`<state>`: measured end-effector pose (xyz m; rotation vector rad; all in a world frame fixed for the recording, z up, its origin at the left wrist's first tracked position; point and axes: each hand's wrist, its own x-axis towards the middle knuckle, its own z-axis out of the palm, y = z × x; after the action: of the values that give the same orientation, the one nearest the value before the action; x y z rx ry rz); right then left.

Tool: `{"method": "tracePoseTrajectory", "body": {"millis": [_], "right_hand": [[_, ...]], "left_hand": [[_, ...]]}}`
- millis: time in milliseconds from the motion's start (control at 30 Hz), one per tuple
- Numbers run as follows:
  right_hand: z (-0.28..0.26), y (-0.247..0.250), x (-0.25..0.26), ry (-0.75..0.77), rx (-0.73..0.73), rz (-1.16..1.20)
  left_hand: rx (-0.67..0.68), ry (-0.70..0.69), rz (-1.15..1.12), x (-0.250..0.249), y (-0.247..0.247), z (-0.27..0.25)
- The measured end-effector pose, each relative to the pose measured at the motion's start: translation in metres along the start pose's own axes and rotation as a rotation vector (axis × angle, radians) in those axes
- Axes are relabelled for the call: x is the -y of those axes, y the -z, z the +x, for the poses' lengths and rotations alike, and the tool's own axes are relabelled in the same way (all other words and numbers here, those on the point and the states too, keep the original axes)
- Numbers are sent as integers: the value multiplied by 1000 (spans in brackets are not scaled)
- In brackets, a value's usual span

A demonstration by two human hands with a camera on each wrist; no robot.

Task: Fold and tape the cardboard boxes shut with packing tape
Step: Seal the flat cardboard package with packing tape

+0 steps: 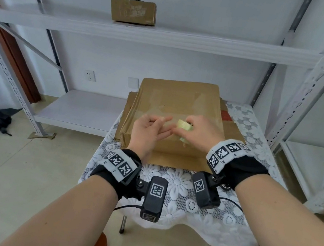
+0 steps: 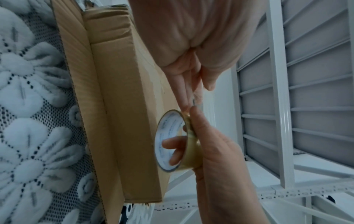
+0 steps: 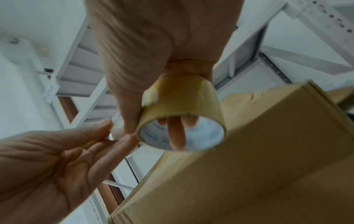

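While the tape's free end is sought, the left hand (image 1: 151,130) is held with fingers nearly straight, thumb and fingertips pinching at the roll's edge. The roll (image 1: 184,125) is gripped by the right hand (image 1: 200,129), fingers hooked through its core, just above the box (image 1: 178,104). The box is seen closed on the table (image 1: 177,181). Peeling appears under way; a strip must next be drawn out. Beyond, another box (image 1: 133,11) is shelved.

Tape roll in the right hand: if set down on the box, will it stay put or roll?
On its curved side the tape roll would probably roll; flat on its open end it should stay. It looks light: the right hand holds it with fingers hooked through the core.
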<state>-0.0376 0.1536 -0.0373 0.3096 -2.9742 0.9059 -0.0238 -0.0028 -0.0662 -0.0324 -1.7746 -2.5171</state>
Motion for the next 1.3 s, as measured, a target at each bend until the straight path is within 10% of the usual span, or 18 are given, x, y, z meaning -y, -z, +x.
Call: {"method": "tracePoseTrajectory", "body": {"millis": [167, 333, 867, 1033, 1300], "right_hand": [[-1, 4, 13, -147, 393, 312], [1, -2, 13, -154, 151, 249], [-15, -37, 7, -206, 535, 258], [-28, -53, 15, -107, 634, -233], [-21, -45, -3, -56, 379, -184]], "left_hand": [[27, 23, -31, -1, 7, 3], [21, 12, -47, -5, 11, 4], [45, 262, 73, 27, 45, -3], [44, 295, 153, 40, 40, -14], [169, 338, 306, 27, 48, -12]]}}
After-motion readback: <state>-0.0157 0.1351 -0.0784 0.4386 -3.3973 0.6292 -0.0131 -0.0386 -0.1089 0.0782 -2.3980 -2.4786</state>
